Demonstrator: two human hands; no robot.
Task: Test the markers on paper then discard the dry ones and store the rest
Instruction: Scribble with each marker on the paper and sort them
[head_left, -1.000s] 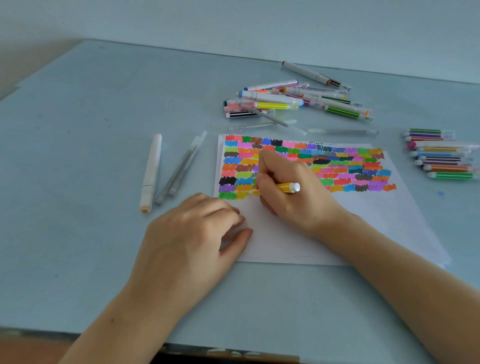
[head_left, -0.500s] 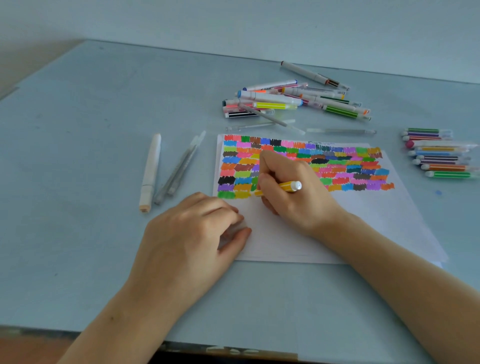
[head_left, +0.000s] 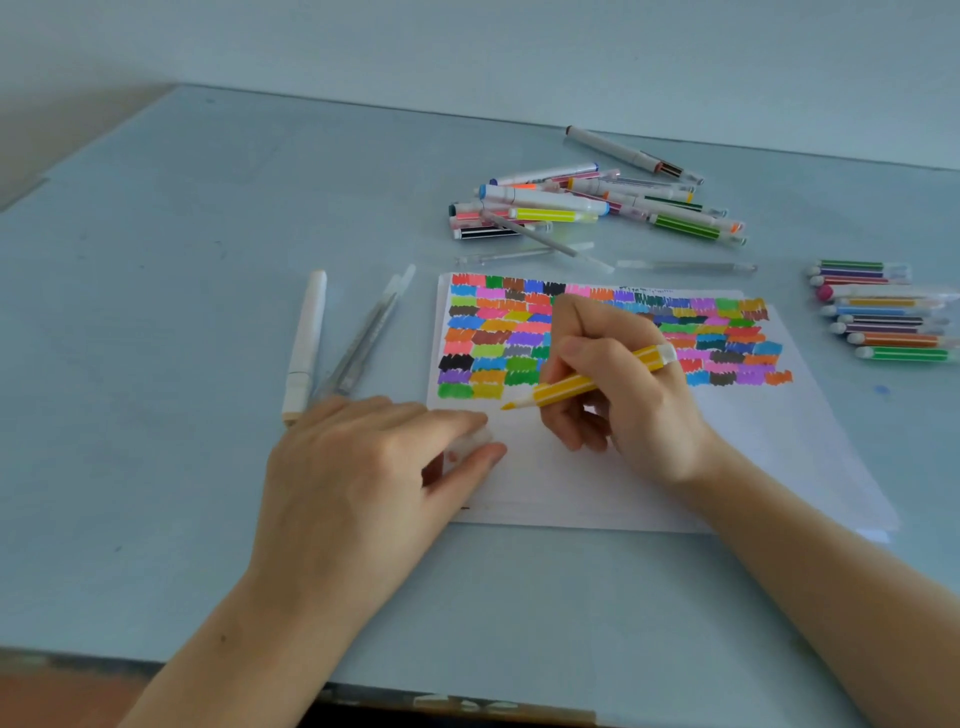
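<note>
Right hand (head_left: 618, 384) curled round yellow marker (head_left: 587, 382), tip just off paper (head_left: 597, 483) below swatches. Left hand (head_left: 374, 467) pinches clear cap (head_left: 467, 444), just left of tip. Since earlier frame: marker lifted from swatch row, tip now exposed.

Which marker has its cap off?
The yellow marker in the right hand. Its bare tip points at the paper, while the markers in the pile and the row lie untouched on the table.
</note>
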